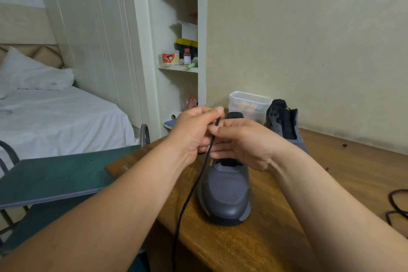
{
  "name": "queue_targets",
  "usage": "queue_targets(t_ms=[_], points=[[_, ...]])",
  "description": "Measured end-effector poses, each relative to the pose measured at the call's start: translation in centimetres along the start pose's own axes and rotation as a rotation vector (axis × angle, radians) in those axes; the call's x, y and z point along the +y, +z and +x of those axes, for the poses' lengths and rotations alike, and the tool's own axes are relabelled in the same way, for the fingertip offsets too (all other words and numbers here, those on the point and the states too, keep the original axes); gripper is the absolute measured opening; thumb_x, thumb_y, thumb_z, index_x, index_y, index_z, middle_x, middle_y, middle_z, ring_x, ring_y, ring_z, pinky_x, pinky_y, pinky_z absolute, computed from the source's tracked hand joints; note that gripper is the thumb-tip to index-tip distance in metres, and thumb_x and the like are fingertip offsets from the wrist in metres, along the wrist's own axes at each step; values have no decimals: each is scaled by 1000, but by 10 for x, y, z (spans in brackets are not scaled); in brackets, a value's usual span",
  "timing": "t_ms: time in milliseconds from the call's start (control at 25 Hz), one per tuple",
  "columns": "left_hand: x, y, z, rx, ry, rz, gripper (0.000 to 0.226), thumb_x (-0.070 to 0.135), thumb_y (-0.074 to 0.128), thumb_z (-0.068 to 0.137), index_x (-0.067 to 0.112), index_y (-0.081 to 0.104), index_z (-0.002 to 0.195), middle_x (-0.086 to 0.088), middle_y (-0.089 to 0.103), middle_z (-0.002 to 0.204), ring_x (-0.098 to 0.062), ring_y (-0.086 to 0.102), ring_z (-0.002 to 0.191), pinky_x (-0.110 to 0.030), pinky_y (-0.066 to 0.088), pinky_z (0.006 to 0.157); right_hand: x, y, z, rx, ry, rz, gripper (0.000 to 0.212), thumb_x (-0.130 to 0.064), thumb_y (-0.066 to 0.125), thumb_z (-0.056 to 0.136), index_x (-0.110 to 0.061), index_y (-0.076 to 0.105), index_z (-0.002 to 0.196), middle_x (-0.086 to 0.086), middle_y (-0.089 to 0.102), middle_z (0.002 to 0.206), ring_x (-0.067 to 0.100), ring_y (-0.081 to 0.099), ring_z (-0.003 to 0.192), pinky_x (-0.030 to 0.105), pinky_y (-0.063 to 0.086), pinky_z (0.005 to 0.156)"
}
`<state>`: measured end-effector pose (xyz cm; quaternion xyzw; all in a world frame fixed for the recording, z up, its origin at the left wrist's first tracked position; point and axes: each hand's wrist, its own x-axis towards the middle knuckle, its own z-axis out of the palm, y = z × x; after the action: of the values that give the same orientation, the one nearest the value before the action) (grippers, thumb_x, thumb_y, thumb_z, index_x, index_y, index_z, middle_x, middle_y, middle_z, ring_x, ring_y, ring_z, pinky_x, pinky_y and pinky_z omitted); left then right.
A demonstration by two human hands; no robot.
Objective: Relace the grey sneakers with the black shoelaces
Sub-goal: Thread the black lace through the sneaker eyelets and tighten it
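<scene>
On the wooden table [242,249] a grey sneaker [225,196] is set centrally, toe towards the near edge. A second sneaker [284,123] and a clear container [249,104] are placed by the far edge; a dark shoelace [390,200] is looped at the right edge.

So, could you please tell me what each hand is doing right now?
Left hand: pinching the black shoelace near its tip.
Right hand: pinching the same shoelace, above the grey sneaker.

Bare tabletop [331,172] right of near sneaker [225,194]; second sneaker [284,123], plastic tub [249,104] close behind, perhaps touching.
</scene>
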<state>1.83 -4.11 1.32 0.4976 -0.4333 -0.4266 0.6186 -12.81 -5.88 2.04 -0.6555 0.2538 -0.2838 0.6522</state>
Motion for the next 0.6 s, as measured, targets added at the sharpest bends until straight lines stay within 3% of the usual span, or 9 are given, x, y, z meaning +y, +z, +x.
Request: queue_targets(t_ms=[80,160,240,280,400,480,560,600], points=[[1,1,1,33,-10,-57,22,29,74,98,7,72,103,-14,66,85,-17,42,49,-24,34,47,-1,0,-1,-18,11,56,17,-13,52,108,-6,67,107,19,74,96,31,73,92,38,59,85],[0,0,1,43,47,-96,16,22,69,101,7,68,102,-7,71,82,-17,53,53,-28,47,52,-3,-2,-2,-12,40,87,19,-14,49,109,-8,65,101,11,68,78,24,69,73,35,61,72],[-1,-7,-1,-5,176,59,17,28,67,102,12,62,101,-1,67,80,-10,59,65,-26,51,72,-3,-7,-2,59,41,16,19,-17,50,109,-8,65,101,2,52,63,15,53,56,25,48,50],[-3,-12,-2,-56,240,207,22,35,67,102,13,62,100,1,66,82,-5,60,68,-23,50,76,-4,-11,-3,105,31,-38,18,-18,52,108,-7,65,101,0,46,60,13,44,53,23,38,47],[-12,-26,-7,-147,304,611,33,41,69,100,11,68,86,8,62,72,-2,55,67,-22,48,72,-7,-33,-6,287,1,-193,13,-14,59,104,-11,67,94,-1,46,60,11,36,50,22,28,45],[-20,-33,-7,-95,271,611,30,31,67,101,7,65,83,11,56,68,-4,51,65,-28,44,71,-9,-46,-8,393,-25,-206,15,-8,56,102,-12,70,97,2,55,65,9,37,47,19,26,41],[-22,-28,-13,-73,240,542,12,27,63,102,15,68,102,15,63,86,0,57,74,-23,45,76,-11,-51,-9,396,-61,-205,17,-4,54,101,-12,69,100,6,64,72,9,38,47,19,26,40],[-21,-22,-16,-98,257,545,14,30,62,103,22,68,113,15,66,98,4,61,84,-20,47,80,-12,-48,-10,354,-71,-230,16,-3,55,100,-11,68,101,7,67,75,9,38,47,19,27,40]])
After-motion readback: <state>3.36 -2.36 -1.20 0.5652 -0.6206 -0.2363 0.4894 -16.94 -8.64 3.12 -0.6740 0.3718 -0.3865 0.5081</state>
